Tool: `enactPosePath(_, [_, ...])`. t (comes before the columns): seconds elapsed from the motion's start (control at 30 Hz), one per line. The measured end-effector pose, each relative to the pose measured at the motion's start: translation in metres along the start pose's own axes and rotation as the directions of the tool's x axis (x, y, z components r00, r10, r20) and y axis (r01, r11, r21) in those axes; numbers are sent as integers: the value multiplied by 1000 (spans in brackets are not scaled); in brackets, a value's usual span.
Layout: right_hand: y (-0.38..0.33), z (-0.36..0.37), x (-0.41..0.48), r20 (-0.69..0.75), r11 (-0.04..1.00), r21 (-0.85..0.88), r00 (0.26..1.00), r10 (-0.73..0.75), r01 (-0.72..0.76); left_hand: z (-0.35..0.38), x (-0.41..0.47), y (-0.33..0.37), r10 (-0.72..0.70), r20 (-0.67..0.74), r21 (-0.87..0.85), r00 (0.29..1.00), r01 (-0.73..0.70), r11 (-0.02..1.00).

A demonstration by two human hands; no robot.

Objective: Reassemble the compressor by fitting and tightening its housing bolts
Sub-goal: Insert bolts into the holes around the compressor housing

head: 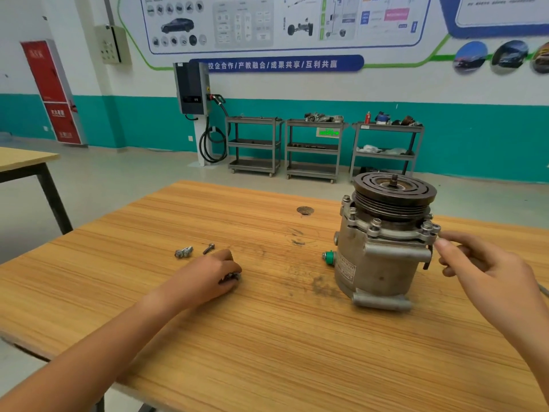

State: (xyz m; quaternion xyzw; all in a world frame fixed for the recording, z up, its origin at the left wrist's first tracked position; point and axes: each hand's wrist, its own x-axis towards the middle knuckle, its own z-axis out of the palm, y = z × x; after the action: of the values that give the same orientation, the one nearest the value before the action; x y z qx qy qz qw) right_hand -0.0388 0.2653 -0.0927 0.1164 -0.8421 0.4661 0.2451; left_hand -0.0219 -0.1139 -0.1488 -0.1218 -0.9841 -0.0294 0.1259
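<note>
Two hands are spread wide over a wooden worktop [267,337]; the compressor [383,263] stands upright toward the right side, pulley [395,188] uppermost, with housing bolts [375,223] seated round the flange under the pulley and a green plug [328,258] sticking out of its left flank; the right hand [487,272] is just beside the compressor's right side, index fingertip at the flange edge, the other fingers loosely bent with nothing visible between them; the left hand [214,278] rests on the worktop well apart from the compressor, to its left, fingers curled round a bolt [233,276] whose metal shows under the fingertips; a few loose bolts [184,251] lie just beyond that hand; bare wood with dark smudges [320,286] stretches between the hands; a round cable hole [305,210] sits near the far edge, left of the pulley; the worktop's left edge runs diagonally toward the person, with open floor beyond it; three metal carts [313,150] stand against the far wall.
</note>
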Motion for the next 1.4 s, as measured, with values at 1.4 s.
enactPosePath(1.4, [-8, 23, -3, -142, 999, 28, 990, -11, 15, 11, -39, -95, -597, -259, -372, 759, 492, 787])
